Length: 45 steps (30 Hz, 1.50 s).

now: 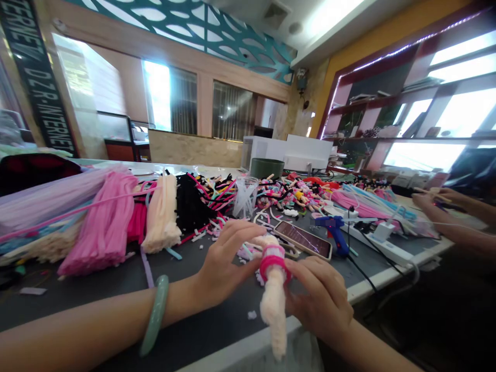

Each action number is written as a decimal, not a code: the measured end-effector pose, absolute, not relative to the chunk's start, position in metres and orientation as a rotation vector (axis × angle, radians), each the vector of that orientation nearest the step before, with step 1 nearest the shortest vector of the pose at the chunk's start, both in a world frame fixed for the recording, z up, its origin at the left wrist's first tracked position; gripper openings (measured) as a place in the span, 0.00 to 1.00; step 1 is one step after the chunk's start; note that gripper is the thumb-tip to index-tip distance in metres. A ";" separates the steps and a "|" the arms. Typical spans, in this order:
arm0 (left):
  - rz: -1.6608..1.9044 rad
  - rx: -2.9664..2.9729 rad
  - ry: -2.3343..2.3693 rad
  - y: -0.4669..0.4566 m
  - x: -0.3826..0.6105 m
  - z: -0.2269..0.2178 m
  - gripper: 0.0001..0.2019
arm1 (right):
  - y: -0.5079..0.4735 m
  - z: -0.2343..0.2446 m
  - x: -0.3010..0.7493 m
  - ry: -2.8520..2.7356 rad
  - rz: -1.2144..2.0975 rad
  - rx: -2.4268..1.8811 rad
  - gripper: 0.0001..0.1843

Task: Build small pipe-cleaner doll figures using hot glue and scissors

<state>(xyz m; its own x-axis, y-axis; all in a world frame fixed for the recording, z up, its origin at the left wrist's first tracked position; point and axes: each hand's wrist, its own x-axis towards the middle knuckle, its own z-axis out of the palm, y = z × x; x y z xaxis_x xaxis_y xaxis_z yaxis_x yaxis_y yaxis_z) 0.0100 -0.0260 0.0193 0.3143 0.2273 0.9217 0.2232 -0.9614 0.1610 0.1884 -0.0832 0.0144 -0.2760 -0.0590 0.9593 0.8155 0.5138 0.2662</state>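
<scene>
My left hand [228, 258] and my right hand [320, 299] hold a small cream fuzzy chenille figure [273, 305] upright between them, just above the table's near edge. A hot-pink chenille band [273, 263] wraps its upper part. The left fingers press on the top of the figure, and the right fingers grip it from the other side. A pale green bangle [155, 315] sits on my left wrist. A phone [304, 240] lies on the grey tabletop [201, 320] just beyond my right hand.
Bundles of pink [103, 222], cream [161, 214] and black [189, 206] chenille stems lie to the left. A blue glue gun [333, 232], a white power strip [387, 248], a clear cup [245, 196] and scattered small pieces are nearby. A co-worker's hands [437, 206] reach in at right.
</scene>
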 end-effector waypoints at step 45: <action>1.373 2.080 0.665 -0.035 0.015 0.015 0.07 | -0.065 0.003 0.195 -1.693 -0.876 -0.678 0.16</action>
<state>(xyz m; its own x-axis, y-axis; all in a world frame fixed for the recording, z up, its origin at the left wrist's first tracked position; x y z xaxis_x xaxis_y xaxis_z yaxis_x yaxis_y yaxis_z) 0.0154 -0.0347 0.0149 0.3543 0.6679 0.6545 0.1001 -0.7230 0.6836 0.1951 -0.0649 0.0032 -0.2758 0.0133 0.9611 0.7925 0.5690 0.2196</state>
